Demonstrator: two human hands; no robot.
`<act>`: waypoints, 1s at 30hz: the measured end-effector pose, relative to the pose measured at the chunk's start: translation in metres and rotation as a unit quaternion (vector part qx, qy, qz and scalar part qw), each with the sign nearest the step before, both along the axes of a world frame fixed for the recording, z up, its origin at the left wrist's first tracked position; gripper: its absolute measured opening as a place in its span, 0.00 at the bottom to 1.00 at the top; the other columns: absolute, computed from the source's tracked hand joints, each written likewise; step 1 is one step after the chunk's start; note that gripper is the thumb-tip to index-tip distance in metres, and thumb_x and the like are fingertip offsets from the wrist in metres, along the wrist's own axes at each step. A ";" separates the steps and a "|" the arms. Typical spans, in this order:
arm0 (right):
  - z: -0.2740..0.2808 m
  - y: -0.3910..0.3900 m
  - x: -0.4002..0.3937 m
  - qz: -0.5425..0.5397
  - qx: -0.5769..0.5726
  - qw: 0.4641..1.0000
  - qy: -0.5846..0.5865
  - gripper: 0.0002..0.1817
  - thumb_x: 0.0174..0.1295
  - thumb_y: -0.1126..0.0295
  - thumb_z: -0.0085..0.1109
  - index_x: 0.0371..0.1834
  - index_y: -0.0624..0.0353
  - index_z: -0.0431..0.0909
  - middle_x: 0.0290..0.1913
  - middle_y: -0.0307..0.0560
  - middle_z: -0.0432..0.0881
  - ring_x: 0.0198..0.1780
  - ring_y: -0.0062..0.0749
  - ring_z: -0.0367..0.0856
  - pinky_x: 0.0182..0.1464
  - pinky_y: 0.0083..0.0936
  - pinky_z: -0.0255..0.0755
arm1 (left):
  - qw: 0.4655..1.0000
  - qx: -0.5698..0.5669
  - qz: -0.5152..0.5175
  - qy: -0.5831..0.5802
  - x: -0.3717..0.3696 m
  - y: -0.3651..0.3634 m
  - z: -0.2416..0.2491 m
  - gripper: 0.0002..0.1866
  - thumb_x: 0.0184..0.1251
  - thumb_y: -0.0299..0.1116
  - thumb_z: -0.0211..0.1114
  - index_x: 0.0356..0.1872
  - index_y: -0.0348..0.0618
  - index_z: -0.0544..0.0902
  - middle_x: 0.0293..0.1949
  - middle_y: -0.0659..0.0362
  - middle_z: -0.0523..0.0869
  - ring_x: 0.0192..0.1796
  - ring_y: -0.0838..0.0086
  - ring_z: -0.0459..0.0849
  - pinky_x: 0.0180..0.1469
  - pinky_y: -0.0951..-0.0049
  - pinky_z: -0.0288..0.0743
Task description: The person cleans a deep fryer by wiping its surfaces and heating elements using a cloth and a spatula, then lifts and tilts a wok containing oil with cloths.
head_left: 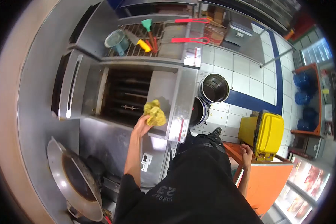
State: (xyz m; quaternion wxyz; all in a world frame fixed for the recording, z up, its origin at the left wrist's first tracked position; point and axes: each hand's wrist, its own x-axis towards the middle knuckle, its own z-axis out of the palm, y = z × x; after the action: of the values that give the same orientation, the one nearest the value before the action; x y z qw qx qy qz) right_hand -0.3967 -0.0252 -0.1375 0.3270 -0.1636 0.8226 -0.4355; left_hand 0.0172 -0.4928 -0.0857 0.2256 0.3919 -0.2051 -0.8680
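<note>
Fingers of left hand [141, 127] around yellow cloth [155, 113] at fryer rim [157, 131], right hand's [246, 153] grip unclear.

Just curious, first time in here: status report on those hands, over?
Left hand grips yellow cloth against the fryer wall. Right hand rests on orange table. Nothing in the way.

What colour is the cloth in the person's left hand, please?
The cloth is yellow, seen clearly in the head view, held by the left hand over the fryer.
</note>
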 end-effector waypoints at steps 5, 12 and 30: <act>0.036 -0.017 -0.035 0.001 0.031 0.995 0.099 0.13 0.66 0.75 0.53 0.50 0.68 0.79 0.42 0.44 0.84 0.42 0.23 0.79 0.46 0.19 0.73 | 0.997 -0.067 0.026 -0.001 -0.049 0.004 0.018 0.24 0.70 0.30 0.55 0.67 0.43 0.68 0.61 0.54 0.77 0.63 0.63 0.76 0.65 0.56 0.70; 0.008 -0.001 -0.195 -0.087 0.107 0.981 0.139 0.13 0.61 0.69 0.54 0.45 0.64 0.82 0.40 0.52 0.86 0.46 0.36 0.84 0.51 0.29 0.75 | 0.978 -0.161 -0.120 -0.053 -0.273 0.050 0.020 0.23 0.75 0.35 0.57 0.67 0.42 0.65 0.60 0.54 0.75 0.61 0.66 0.77 0.63 0.61 0.73; -0.180 0.103 -0.513 -0.031 0.298 0.884 0.359 0.11 0.64 0.62 0.51 0.40 0.56 0.79 0.41 0.45 0.82 0.41 0.41 0.81 0.40 0.43 0.71 | 0.807 -0.466 -0.361 0.011 -0.770 0.250 0.005 0.28 0.74 0.39 0.56 0.71 0.44 0.61 0.64 0.53 0.71 0.64 0.63 0.73 0.65 0.57 0.70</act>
State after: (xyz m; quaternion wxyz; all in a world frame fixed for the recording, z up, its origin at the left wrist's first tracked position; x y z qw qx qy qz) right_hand -0.9100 0.0779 -0.3180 0.0286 -0.1779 0.9794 -0.0913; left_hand -0.7531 -0.2429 -0.0810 0.0534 0.1276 -0.7096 -0.6909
